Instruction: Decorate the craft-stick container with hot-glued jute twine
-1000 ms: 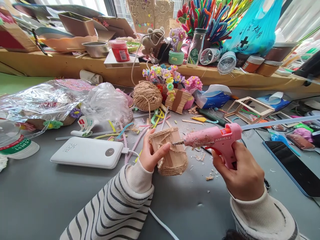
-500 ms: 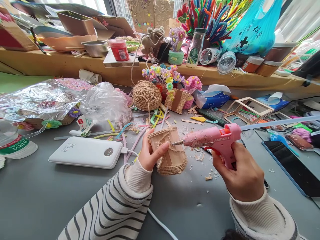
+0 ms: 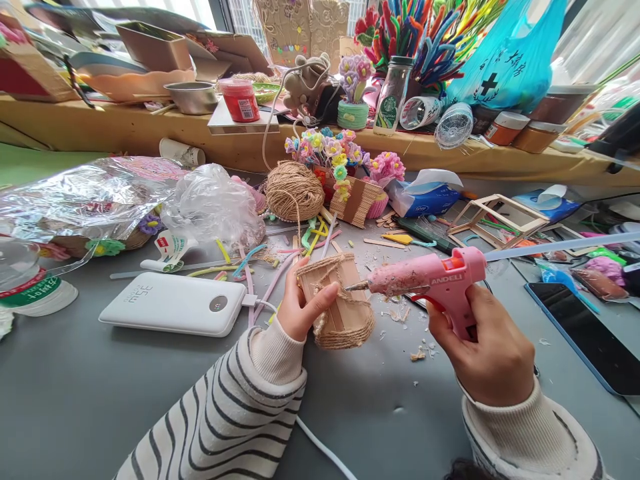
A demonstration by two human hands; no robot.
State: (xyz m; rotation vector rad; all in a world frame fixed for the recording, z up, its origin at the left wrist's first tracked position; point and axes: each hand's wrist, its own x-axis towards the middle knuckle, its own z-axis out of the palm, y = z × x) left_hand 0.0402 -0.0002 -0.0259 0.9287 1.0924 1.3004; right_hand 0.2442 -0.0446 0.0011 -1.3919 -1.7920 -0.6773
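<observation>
Glue gun (image 3: 425, 277) shifted rightward, nozzle leftward.

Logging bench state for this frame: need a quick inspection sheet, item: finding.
Surface: grey table, strewn with glue crumbs.
Job's things: popsicle-stick basket wrapped in twine; pink glue gun, nozzle at the basket's side.
Clutter: twine ball, pipe cleaners, plastic bags, tissue pack, phone.
Grips: left hand holds basket; right hand holds glue gun.
Cables: white cable from power bank.
Surroundings: crowded wooden shelf behind.
</observation>
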